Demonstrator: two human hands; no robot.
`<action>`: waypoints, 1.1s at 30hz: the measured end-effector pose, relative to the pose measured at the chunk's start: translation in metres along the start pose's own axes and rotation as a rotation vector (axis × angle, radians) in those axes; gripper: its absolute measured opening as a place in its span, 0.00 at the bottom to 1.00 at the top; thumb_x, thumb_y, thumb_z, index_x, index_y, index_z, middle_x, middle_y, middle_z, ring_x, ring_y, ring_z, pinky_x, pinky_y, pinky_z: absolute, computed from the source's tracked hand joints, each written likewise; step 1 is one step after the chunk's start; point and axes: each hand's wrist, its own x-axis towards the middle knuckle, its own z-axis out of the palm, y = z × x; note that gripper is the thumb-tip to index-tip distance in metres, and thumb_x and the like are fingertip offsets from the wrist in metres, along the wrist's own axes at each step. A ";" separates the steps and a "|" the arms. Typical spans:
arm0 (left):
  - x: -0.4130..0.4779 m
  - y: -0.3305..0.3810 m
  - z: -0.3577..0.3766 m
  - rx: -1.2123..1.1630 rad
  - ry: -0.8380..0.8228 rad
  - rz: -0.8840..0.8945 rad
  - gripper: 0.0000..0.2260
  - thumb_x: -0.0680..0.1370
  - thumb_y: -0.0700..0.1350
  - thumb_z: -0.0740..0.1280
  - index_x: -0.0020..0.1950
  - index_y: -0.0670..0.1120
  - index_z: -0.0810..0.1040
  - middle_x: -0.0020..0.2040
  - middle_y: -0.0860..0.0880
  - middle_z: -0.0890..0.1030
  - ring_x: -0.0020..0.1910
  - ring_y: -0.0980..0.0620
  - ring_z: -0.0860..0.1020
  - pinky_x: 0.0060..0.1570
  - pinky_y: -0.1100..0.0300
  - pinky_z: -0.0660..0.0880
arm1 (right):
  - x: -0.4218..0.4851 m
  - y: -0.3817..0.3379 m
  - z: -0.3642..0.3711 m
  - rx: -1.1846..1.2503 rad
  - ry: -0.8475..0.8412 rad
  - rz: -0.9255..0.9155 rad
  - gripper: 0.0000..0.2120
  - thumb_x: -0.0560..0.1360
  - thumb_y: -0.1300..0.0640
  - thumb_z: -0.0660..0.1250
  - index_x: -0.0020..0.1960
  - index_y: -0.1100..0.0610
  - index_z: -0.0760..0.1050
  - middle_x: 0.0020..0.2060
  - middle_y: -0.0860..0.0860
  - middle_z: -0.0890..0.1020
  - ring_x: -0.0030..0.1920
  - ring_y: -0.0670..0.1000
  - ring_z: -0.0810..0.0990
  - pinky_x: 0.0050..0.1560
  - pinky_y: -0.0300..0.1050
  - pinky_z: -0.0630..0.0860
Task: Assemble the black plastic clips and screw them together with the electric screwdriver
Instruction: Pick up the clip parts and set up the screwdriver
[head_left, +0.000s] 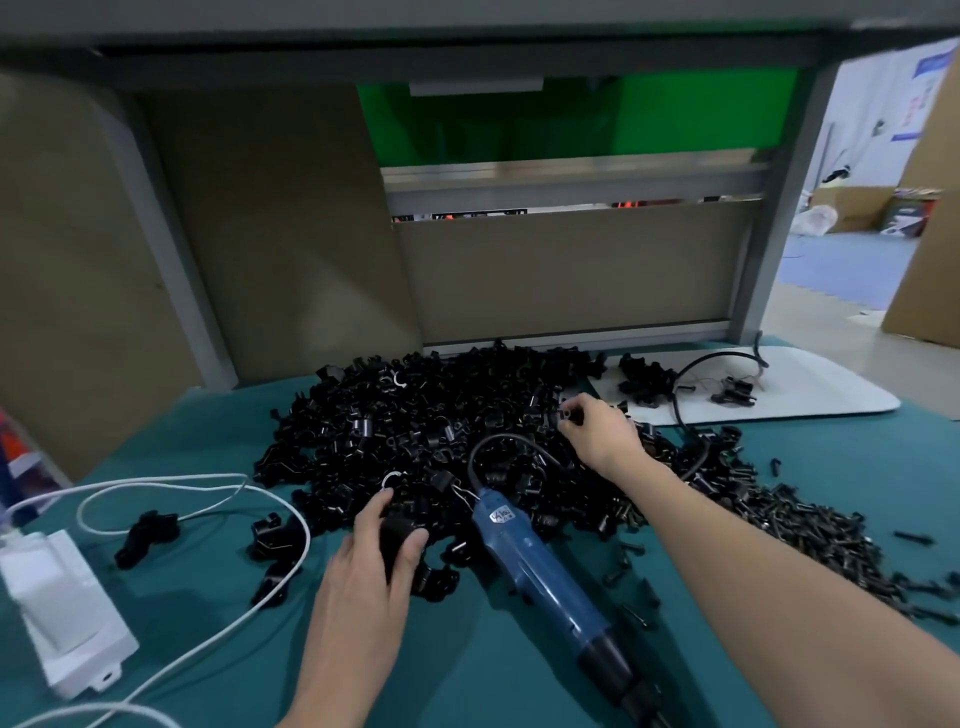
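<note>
A big heap of black plastic clips (415, 431) covers the middle of the green table. My left hand (374, 561) grips a black clip (397, 535) at the heap's near edge, thumb and fingers curled round it. My right hand (597, 431) reaches over the heap and pinches a small black clip part (565, 414) at its fingertips. The blue electric screwdriver (540, 566) lies on the table between my forearms, black tip end toward me, its black cable looping over the heap.
Several black screws (810, 525) are scattered at the right. A white tray (779, 384) with a few clips sits at the back right. A white power adapter (57, 613) and white cable (218, 488) lie at the left. Loose clips (145, 535) sit near them. Cardboard panels stand behind.
</note>
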 end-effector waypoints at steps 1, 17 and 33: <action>-0.001 0.000 0.000 -0.034 0.030 -0.010 0.19 0.79 0.66 0.55 0.70 0.71 0.58 0.52 0.72 0.66 0.53 0.61 0.71 0.49 0.58 0.70 | -0.002 0.002 0.001 0.048 0.038 -0.010 0.12 0.84 0.52 0.64 0.67 0.53 0.74 0.51 0.52 0.83 0.57 0.58 0.80 0.67 0.58 0.72; -0.044 0.041 -0.007 -0.539 0.060 -0.134 0.12 0.78 0.59 0.65 0.61 0.65 0.73 0.57 0.65 0.77 0.59 0.66 0.76 0.55 0.73 0.70 | -0.225 -0.027 -0.025 1.760 -0.295 0.102 0.23 0.70 0.70 0.71 0.64 0.64 0.74 0.43 0.60 0.85 0.43 0.55 0.86 0.49 0.47 0.85; -0.046 0.042 0.004 -0.985 0.010 -0.412 0.19 0.73 0.60 0.67 0.56 0.49 0.83 0.41 0.51 0.81 0.41 0.54 0.82 0.41 0.60 0.80 | -0.241 -0.032 0.047 0.971 -0.230 0.072 0.14 0.77 0.59 0.70 0.56 0.48 0.68 0.41 0.46 0.78 0.31 0.35 0.75 0.34 0.30 0.72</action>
